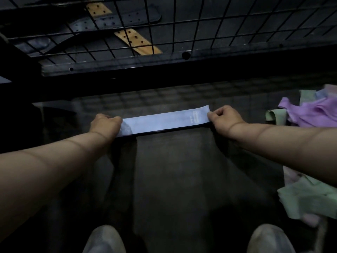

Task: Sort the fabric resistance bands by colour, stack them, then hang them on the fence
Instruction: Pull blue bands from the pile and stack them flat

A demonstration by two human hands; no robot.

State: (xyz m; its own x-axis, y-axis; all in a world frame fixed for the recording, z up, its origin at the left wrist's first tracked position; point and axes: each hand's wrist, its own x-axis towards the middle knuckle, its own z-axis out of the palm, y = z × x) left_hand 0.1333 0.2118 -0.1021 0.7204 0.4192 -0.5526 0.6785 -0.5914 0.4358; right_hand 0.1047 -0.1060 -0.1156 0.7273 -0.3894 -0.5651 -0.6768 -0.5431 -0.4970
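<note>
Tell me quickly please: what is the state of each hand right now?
Left hand: fingers curled, holding the left end of the light blue resistance band.
Right hand: fingers curled, holding the right end of the same band.

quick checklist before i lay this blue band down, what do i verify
1. Left hand grips one end of the blue band: ok.
2. Right hand pinches the other end: ok.
3. Band pulled straight between the hands: ok.
4. Blue stack ready to receive it: cannot tell, none clearly visible.
5. Purple bands and green bands at right sorted apart: not ok, tangled together.
6. Fence ahead in view for hanging: ok.
</note>
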